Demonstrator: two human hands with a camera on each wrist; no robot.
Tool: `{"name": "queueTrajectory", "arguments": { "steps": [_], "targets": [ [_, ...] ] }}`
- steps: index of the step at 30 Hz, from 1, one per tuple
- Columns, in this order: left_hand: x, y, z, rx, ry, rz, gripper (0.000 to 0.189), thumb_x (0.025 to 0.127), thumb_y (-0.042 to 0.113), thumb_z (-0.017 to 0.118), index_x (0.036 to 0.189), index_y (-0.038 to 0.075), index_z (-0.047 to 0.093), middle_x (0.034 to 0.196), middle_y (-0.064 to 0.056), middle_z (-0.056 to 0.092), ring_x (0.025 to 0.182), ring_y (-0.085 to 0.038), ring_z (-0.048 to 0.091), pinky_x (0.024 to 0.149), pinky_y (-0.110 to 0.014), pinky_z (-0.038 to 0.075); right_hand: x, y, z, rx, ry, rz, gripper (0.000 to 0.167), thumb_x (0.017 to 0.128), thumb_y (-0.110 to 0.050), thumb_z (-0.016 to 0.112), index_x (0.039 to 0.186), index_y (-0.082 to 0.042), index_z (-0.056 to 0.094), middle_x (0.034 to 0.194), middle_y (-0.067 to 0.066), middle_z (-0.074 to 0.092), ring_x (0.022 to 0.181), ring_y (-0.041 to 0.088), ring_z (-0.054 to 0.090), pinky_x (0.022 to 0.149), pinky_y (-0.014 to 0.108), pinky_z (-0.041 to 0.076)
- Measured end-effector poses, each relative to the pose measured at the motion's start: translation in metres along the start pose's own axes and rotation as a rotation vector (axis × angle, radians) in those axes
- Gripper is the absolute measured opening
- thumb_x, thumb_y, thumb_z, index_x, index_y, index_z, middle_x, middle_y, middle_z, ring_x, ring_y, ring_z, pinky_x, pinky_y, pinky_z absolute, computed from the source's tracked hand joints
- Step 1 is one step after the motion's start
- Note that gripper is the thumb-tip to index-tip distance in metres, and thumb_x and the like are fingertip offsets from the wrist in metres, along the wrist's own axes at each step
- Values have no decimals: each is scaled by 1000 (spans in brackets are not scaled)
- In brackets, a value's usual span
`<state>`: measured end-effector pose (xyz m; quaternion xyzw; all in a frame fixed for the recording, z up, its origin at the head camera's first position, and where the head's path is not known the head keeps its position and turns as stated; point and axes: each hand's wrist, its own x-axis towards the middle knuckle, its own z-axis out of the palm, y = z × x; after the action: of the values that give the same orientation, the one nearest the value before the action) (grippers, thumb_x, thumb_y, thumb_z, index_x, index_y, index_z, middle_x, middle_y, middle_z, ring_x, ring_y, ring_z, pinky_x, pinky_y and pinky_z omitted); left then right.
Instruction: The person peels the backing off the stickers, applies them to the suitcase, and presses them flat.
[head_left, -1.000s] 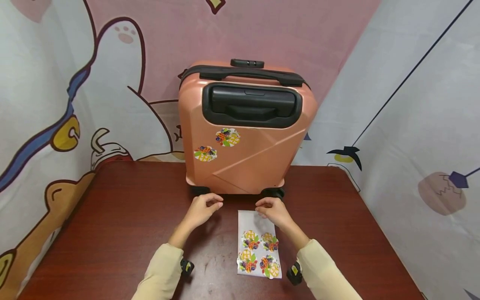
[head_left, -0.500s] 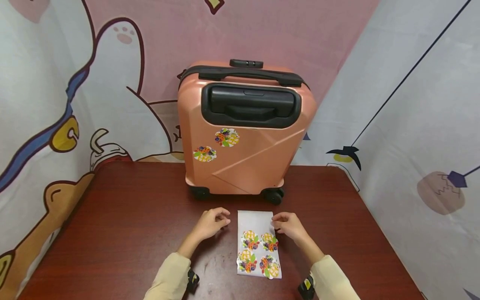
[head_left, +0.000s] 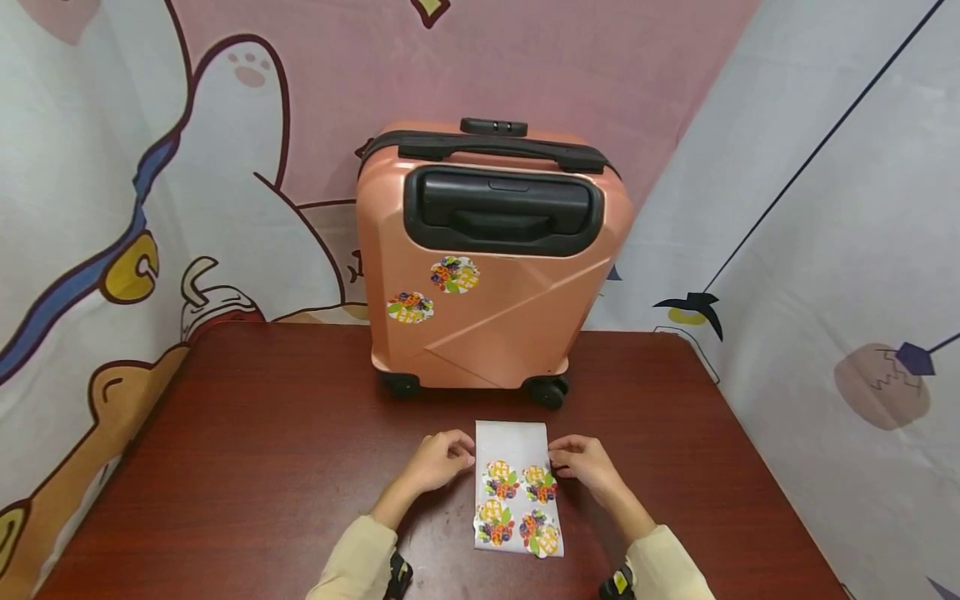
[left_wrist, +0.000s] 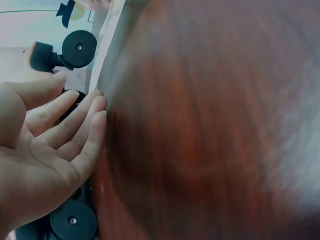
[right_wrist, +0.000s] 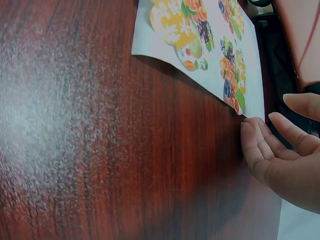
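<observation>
White and paper-backed, the sticker sheet (head_left: 510,440) lies on the wood-grain table (head_left: 262,417), its right edge slightly lifted. Four fruit stickers (head_left: 501,481) occupy its near part; its far part is bare. Beyond the sheet, the orange hard-shell suitcase (head_left: 517,308) stands upright. My left hand (head_left: 437,462) is at the sheet's left edge, my right hand (head_left: 591,468) at its right; fingers are loosely bent, gripping nothing. Whether fingertips contact the paper, I cannot tell. Handling assessment: very light, pliant, liable to crease or slide. Recommended hold: both long edges at the bare far part, avoiding overhanging sticker rims.
</observation>
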<state>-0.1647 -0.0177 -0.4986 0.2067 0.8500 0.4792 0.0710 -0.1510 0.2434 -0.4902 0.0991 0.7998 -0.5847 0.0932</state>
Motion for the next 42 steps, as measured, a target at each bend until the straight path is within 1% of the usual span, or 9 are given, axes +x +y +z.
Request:
{"name": "queueTrajectory", "arguments": {
  "steps": [7,15,19,24,27,33,38,42],
  "targets": [
    [-2,0,8,22,12,-7,13,80,3,64,93,0,63,78,-6,64,73,-18,60,64,-27,46,0,1,1,46,-13,-8,22,85,2,57,100,17,56,88,18,62,79,26,61,70,40,52],
    [-1,-1,14,4,14,-25,12,82,5,63,93,1,64,81,-5,65,75,-19,60,67,-30,46,0,2,0,58,-13,-10,22,85,2,56,100,18,55,86,18,62,79,25,61,70,39,52],
    [-1,-1,15,-3,9,-31,11,82,4,62,93,1,64,81,-5,65,75,-19,59,66,-30,46,0,2,0,63,-16,-8,22,85,3,55,100,19,55,87,19,62,80,26,61,71,40,52],
    [-1,0,14,-5,6,-30,10,81,2,63,92,1,64,80,-6,64,74,-19,59,66,-29,46,0,2,-1,71,-18,-13,22,86,3,54,100,19,55,88,20,62,81,27,61,72,41,52],
    [-1,1,13,-4,5,-33,10,81,2,63,91,0,64,79,-6,64,73,-20,59,65,-29,46,0,2,0,70,-4,-12,21,86,3,53,99,19,56,89,21,62,80,27,61,72,41,52],
    [-1,4,12,-1,3,-61,9,81,2,62,90,0,65,78,-5,63,74,-20,59,65,-29,46,-1,2,1,72,33,7,20,85,2,55,96,18,58,86,20,63,76,26,61,70,40,52],
    [-1,8,11,9,12,-93,7,81,4,63,86,0,66,76,-4,62,72,-18,58,65,-30,46,-3,0,1,83,35,42,20,86,0,56,94,18,58,79,17,64,71,26,62,67,40,53],
    [-2,9,10,1,19,-122,6,80,4,63,83,-1,67,73,-3,62,70,-16,56,63,-29,45,-4,-1,0,89,29,51,21,86,-1,56,94,18,58,80,18,64,71,26,62,66,39,53]
  ]
}}
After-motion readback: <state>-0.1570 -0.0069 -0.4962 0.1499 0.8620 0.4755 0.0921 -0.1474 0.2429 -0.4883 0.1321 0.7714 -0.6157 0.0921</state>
